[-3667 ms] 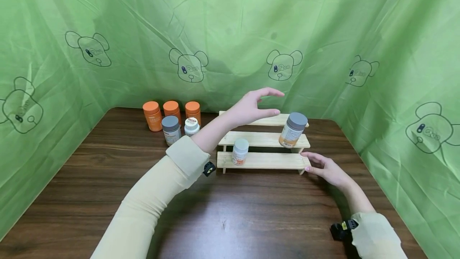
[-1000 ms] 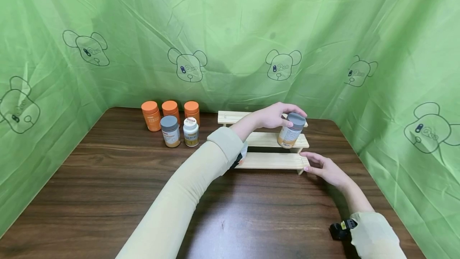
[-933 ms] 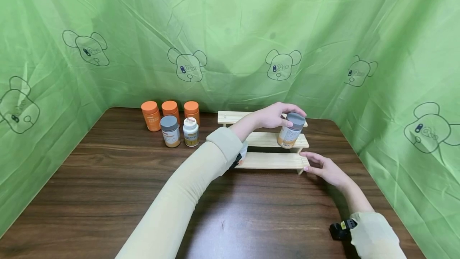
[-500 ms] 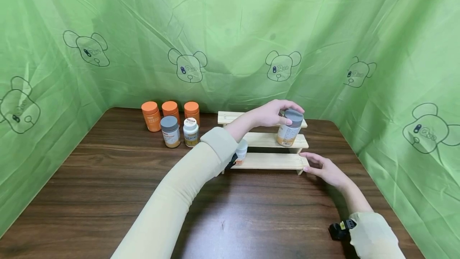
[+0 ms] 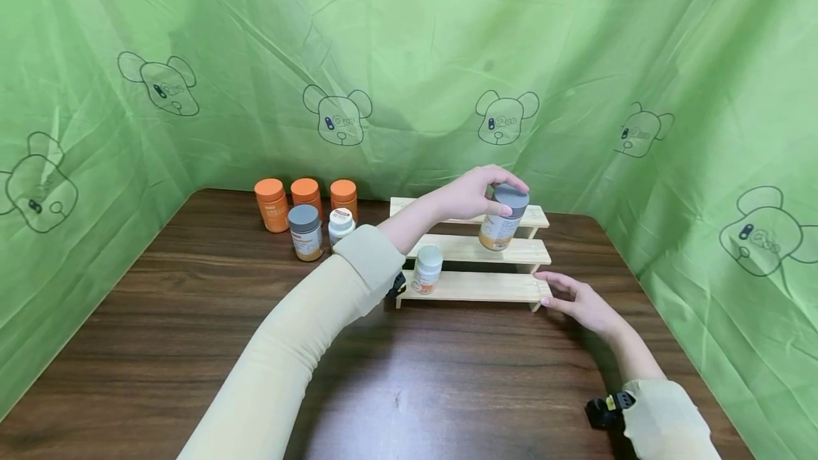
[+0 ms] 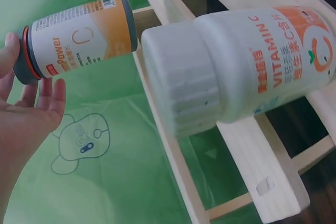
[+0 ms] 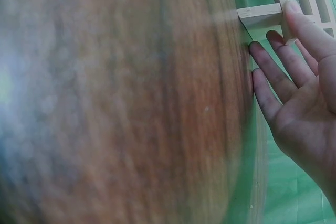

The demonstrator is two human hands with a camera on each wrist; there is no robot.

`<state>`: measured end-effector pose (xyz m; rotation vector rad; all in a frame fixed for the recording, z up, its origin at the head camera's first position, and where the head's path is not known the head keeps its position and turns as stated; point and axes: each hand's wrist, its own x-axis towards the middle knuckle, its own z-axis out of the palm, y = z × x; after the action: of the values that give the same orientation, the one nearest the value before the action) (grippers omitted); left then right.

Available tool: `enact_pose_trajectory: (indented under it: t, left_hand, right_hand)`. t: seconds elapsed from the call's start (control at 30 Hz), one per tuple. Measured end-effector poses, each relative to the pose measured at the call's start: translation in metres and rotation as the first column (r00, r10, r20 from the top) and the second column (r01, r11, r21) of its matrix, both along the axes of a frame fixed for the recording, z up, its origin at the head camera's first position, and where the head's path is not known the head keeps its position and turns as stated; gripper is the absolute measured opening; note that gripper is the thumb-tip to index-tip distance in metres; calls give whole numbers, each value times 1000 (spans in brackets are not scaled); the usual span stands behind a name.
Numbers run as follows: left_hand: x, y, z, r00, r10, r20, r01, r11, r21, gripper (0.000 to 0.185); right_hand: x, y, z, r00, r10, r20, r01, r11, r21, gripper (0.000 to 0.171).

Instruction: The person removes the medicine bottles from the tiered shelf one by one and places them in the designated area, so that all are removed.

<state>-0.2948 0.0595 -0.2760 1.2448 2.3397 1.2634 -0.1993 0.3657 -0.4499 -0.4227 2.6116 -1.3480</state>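
My left hand grips the grey lid of a white-and-orange supplement bottle, fingers over the top and thumb at the near side. The bottle leans slightly and overlaps the middle and top tiers of a three-step wooden rack in the head view. In the left wrist view its label faces the camera, with the base toward the rack. A white vitamin C bottle stands at the left of the lowest tier, large in the left wrist view. My right hand holds the right end of that tier between thumb and fingers.
Left of the rack, a grey-lidded bottle and a white bottle stand before three orange bottles on the dark wooden table. A green cloth encloses the back and sides.
My left hand came down from open above the rack, took the grey-lidded bottle by its lid, and has shifted it left and upward from the middle tier's right end. The right hand stays put.
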Motion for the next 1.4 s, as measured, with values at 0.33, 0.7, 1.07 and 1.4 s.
enact_pose_trajectory:
  t: [0.33, 0.7, 1.07, 1.4]
  left_hand:
    - [11, -16, 6, 994, 84, -69, -82, 996, 29, 42]
    - [19, -36, 6, 992, 120, -50, -106, 969, 221, 45]
    - [25, -48, 6, 977, 180, 115, -211, 905, 369, 42]
    - [34, -61, 9, 970, 216, 113, -243, 889, 387, 44]
  right_hand:
    - [-1, 0, -6, 1000, -1, -3, 1, 1000, -21, 52]
    - [0, -1, -3, 1000, 1, -2, -1, 1000, -16, 52]
    - [1, -2, 0, 1000, -11, 29, 11, 1000, -14, 53]
    - [1, -1, 5, 999, 2, 35, -1, 1000, -26, 53]
